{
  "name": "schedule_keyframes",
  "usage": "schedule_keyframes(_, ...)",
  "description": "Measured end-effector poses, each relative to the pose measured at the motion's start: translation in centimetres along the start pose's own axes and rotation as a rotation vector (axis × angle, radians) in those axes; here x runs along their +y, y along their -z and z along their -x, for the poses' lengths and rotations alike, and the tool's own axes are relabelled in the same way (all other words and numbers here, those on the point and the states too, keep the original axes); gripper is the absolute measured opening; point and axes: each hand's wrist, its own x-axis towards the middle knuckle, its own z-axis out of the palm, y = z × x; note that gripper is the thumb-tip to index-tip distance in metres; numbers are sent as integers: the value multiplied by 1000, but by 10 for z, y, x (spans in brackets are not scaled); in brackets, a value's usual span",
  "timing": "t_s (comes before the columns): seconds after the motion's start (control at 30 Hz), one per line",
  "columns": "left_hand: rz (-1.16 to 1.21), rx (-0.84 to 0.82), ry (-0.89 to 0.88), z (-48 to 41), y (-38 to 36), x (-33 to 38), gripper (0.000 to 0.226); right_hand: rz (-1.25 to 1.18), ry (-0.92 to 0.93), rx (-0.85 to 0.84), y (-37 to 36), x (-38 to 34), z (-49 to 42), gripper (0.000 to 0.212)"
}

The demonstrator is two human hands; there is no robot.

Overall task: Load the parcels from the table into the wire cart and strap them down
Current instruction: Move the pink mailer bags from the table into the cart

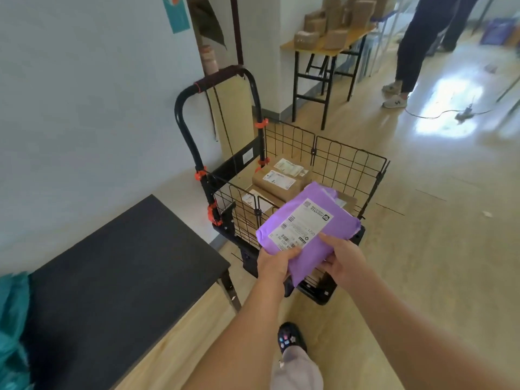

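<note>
left hand (274,263), right hand (342,260) | both grips pinch soft purple mailer (308,229) | over black wire cart (349,161)

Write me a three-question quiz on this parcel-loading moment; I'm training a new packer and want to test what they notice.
1. True or false: the purple parcel is held by both the left hand and the right hand.
2. What lies in the wire cart? A) cardboard boxes B) bottles C) nothing
3. Fill in: the top of the table beside the cart is ____ in colour.

Key: 1 true; 2 A; 3 black.
</note>
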Motion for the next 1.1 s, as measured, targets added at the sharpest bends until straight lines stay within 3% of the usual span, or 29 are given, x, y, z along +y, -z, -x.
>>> schedule_keyframes(0.13, -47, -12, -7, -33, -35, 8, 65, 73, -30, 26, 11, -22, -37, 48)
schedule_keyframes(0.27, -80, 18, -12, -72, -72, 21, 44, 220, -92, 72, 19, -53, -84, 36)
schedule_keyframes(0.5, -132, 136, 0, -143, -114, 62, 34, 398, -158, 203, 9, -111, -162, 17)
schedule_keyframes(0.67, -168, 176, 57, -184, -137, 79, 35, 496, -128, 210, 4, -142, -201, 27)
schedule_keyframes(0.9, -221, 243, 120, -213, -148, 80, 41, 910, 107, 223, -9, -164, -237, 47)
schedule_keyframes(1.1, -210, 290, 234, -248, -161, 97, 37, 1092, 134, 74, -16, -183, -293, 58)
